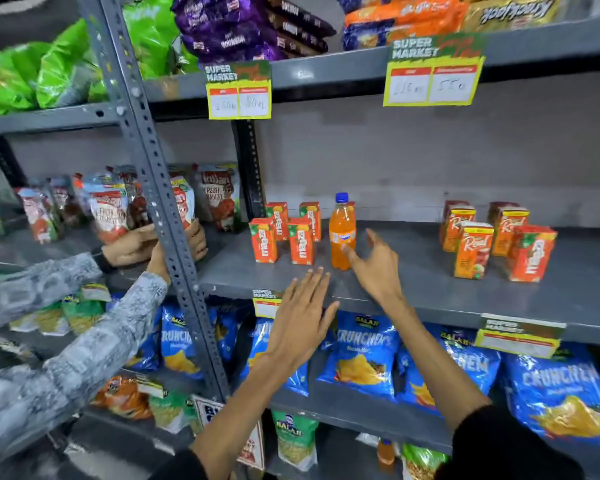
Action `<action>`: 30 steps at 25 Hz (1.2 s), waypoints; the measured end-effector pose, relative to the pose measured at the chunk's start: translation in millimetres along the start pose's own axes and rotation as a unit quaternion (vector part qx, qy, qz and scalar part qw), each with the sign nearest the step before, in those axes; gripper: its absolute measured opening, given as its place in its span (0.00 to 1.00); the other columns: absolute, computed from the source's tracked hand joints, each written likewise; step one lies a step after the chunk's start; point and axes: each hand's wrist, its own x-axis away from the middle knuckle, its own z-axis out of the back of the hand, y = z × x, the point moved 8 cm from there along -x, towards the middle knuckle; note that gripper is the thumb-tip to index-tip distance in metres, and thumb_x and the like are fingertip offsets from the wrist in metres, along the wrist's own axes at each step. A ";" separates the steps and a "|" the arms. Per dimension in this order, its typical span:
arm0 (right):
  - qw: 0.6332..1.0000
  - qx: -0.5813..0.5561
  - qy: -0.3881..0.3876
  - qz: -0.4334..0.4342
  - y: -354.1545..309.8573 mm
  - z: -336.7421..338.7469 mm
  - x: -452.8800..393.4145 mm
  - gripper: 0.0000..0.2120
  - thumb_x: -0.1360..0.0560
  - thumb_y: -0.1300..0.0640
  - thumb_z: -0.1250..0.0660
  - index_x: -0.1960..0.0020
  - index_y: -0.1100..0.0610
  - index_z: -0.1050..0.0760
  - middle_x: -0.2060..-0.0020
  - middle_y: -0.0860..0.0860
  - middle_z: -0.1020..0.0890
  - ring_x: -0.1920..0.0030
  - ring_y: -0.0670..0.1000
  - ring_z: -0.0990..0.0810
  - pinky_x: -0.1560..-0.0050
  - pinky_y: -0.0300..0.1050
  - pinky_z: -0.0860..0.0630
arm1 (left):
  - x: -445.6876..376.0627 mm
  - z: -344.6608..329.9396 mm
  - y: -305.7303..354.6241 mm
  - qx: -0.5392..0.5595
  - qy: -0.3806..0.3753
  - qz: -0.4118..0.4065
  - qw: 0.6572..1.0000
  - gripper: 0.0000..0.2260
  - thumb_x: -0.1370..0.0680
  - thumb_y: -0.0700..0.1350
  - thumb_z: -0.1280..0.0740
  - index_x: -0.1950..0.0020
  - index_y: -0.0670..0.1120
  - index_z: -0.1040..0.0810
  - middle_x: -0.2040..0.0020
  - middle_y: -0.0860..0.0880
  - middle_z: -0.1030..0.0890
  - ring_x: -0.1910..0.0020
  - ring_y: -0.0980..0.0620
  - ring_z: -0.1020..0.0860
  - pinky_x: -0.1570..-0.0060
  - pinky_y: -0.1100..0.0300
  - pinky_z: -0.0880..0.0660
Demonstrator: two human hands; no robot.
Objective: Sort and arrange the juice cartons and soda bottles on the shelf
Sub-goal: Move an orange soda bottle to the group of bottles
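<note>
Blue chip bags (362, 358) fill the lower shelf, tomato pouches (219, 199) (red-printed) stand left, green packets (49, 71) above.

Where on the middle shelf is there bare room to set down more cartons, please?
Free: the stretch between the orange soda bottle and the Real cartons, behind the right hand. Crowded: the Maaza cartons left of the bottle.

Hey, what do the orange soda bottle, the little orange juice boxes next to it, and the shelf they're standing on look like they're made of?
Orange soda bottle: likely clear plastic, since the orange drink shows through; glossy, with a blue screw cap.
Juice boxes: seemingly coated paperboard, judging by sharp folded edges, flat printed faces and a slight sheen.
Shelf: probably grey painted metal with a dull finish; the punched upright suggests steel.
</note>
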 end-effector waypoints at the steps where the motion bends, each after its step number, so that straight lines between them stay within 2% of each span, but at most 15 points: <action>1: 1.000 -0.012 0.008 0.001 -2.4 -7.7 -7.3 0.32 0.28 0.47 0.27 0.31 0.62 0.29 0.35 0.59 0.21 0.34 0.57 0.22 0.40 0.43 0.28 | -1.5 -3.2 -2.3 0.005 -0.001 -0.001 1.000 0.25 0.16 0.55 0.42 0.24 0.41 0.32 0.23 0.43 0.30 0.24 0.45 0.32 0.26 0.47 0.32; 4: 0.999 -0.025 0.011 -0.016 -6.5 -26.4 -16.1 0.23 0.32 0.50 0.23 0.42 0.59 0.23 0.47 0.56 0.15 0.49 0.53 0.17 0.51 0.39 0.28 | -3.7 -15.7 -4.2 -0.001 -0.005 -0.020 1.000 0.24 0.17 0.55 0.42 0.27 0.41 0.29 0.27 0.43 0.25 0.28 0.45 0.27 0.30 0.48 0.28; 6: 0.999 -0.026 0.022 -0.028 -1.9 -33.1 -18.6 0.23 0.33 0.51 0.22 0.43 0.59 0.23 0.48 0.57 0.15 0.51 0.54 0.16 0.51 0.42 0.25 | -5.0 -22.3 -3.4 -0.015 -0.022 -0.023 0.999 0.23 0.16 0.54 0.45 0.26 0.41 0.29 0.27 0.44 0.25 0.28 0.46 0.27 0.28 0.48 0.30; 8: 0.998 -0.030 0.032 -0.036 2.2 -34.8 -20.3 0.23 0.33 0.51 0.22 0.43 0.60 0.23 0.46 0.57 0.15 0.50 0.54 0.16 0.46 0.46 0.21 | -6.6 -25.2 -7.0 -0.022 -0.026 -0.016 0.999 0.23 0.16 0.53 0.46 0.26 0.42 0.30 0.27 0.44 0.25 0.27 0.46 0.28 0.27 0.48 0.32; 11: 0.997 -0.038 0.043 -0.043 7.0 -32.1 -21.7 0.22 0.34 0.51 0.21 0.44 0.58 0.21 0.48 0.56 0.14 0.53 0.49 0.17 0.48 0.43 0.22 | -5.2 -25.5 -5.6 -0.012 -0.025 -0.007 1.000 0.21 0.16 0.51 0.44 0.26 0.42 0.29 0.28 0.44 0.24 0.27 0.46 0.28 0.27 0.47 0.32; 13: 0.997 -0.052 0.043 -0.046 9.4 -24.9 -18.5 0.20 0.35 0.49 0.21 0.47 0.54 0.20 0.52 0.52 0.14 0.56 0.47 0.17 0.50 0.43 0.20 | -5.1 -24.5 -4.1 -0.004 -0.015 -0.007 1.000 0.21 0.16 0.52 0.43 0.27 0.42 0.28 0.28 0.44 0.24 0.28 0.45 0.27 0.28 0.46 0.31; 15: 0.997 -0.056 0.040 -0.041 12.8 -12.1 -10.9 0.18 0.36 0.46 0.21 0.50 0.47 0.23 0.58 0.42 0.17 0.58 0.42 0.18 0.52 0.39 0.21 | -5.0 -23.4 -2.0 0.000 -0.015 0.001 1.000 0.24 0.17 0.55 0.47 0.28 0.42 0.27 0.29 0.45 0.23 0.27 0.45 0.28 0.27 0.46 0.32; 17: 0.997 -0.052 0.042 -0.033 16.8 9.1 -1.6 0.18 0.37 0.43 0.22 0.53 0.43 0.25 0.62 0.34 0.21 0.60 0.38 0.19 0.55 0.31 0.24 | -4.6 -24.6 12.3 0.006 -0.017 -0.003 1.000 0.27 0.17 0.57 0.50 0.28 0.43 0.27 0.29 0.45 0.23 0.27 0.46 0.28 0.26 0.45 0.33; 19: 0.998 -0.043 0.048 -0.029 21.6 34.5 6.5 0.19 0.38 0.41 0.22 0.51 0.43 0.24 0.61 0.34 0.21 0.60 0.34 0.20 0.57 0.26 0.27 | -4.1 -25.9 31.6 0.024 -0.021 -0.007 0.999 0.28 0.17 0.59 0.51 0.28 0.43 0.27 0.29 0.45 0.23 0.27 0.46 0.28 0.26 0.45 0.34; 22: 0.997 -0.032 0.064 -0.030 36.6 83.6 16.3 0.24 0.38 0.43 0.22 0.46 0.50 0.21 0.55 0.41 0.18 0.57 0.37 0.19 0.54 0.31 0.24 | -8.9 -29.8 67.7 0.049 -0.024 -0.012 0.998 0.29 0.17 0.61 0.52 0.28 0.43 0.27 0.28 0.45 0.24 0.27 0.46 0.29 0.25 0.46 0.35; 25: 0.994 -0.026 0.094 -0.042 60.1 143.5 28.6 0.23 0.37 0.45 0.21 0.46 0.49 0.21 0.56 0.40 0.18 0.56 0.38 0.18 0.51 0.34 0.23 | -18.0 -36.5 111.5 0.064 -0.040 -0.017 0.997 0.30 0.17 0.62 0.52 0.28 0.44 0.26 0.28 0.46 0.24 0.27 0.46 0.29 0.24 0.46 0.36; 28: 0.990 -0.008 0.125 -0.057 85.4 216.5 34.4 0.17 0.39 0.44 0.21 0.54 0.44 0.22 0.61 0.35 0.19 0.60 0.32 0.19 0.51 0.34 0.21 | -29.8 -39.7 167.4 0.079 -0.045 -0.017 0.996 0.31 0.18 0.62 0.52 0.30 0.43 0.24 0.31 0.45 0.21 0.29 0.45 0.26 0.26 0.46 0.34; 30: 0.988 0.011 0.142 -0.062 101.6 263.6 33.5 0.15 0.40 0.44 0.22 0.58 0.43 0.23 0.64 0.36 0.18 0.60 0.34 0.18 0.52 0.36 0.21 | -40.8 -43.1 204.8 0.086 -0.050 -0.022 0.995 0.30 0.18 0.62 0.50 0.31 0.43 0.23 0.33 0.45 0.20 0.31 0.45 0.24 0.27 0.46 0.33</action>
